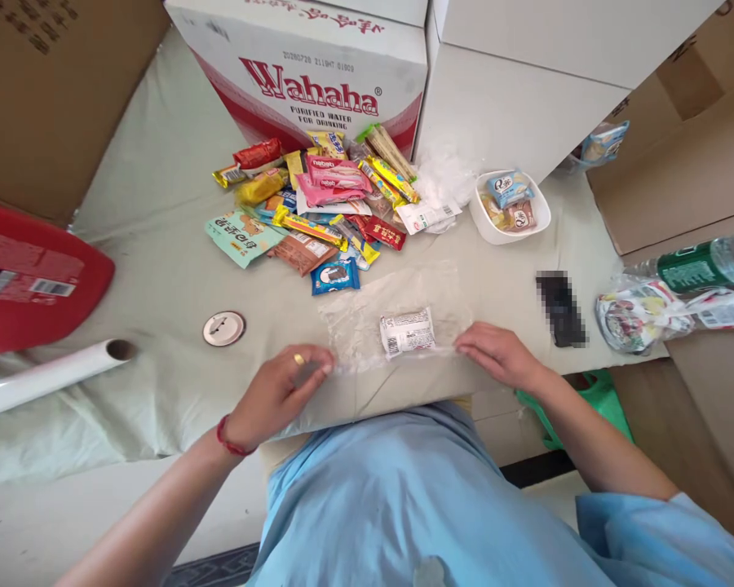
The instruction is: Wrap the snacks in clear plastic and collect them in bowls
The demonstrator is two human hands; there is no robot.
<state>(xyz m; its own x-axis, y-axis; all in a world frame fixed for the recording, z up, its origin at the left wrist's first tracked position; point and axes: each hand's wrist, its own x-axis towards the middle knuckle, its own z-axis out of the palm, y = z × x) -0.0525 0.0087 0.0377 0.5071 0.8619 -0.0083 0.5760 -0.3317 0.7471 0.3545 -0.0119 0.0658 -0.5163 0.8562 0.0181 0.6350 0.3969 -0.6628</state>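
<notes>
Both hands [285, 390] pinching near edge of clear plastic bag [360, 328], pale cloth-covered table [165, 318], boxes [311, 73] behind and beside

The white-and-red cardboard box [324, 86] reads "Wahaha®" in red — beneath it, in black, "PURIFIED WATER FOR DRINKING". "nabati" stands on pink, flat foil wrappers [338, 181]; the white, pillow-shaped plastic packet [407, 332] bears print too small to read.
</notes>
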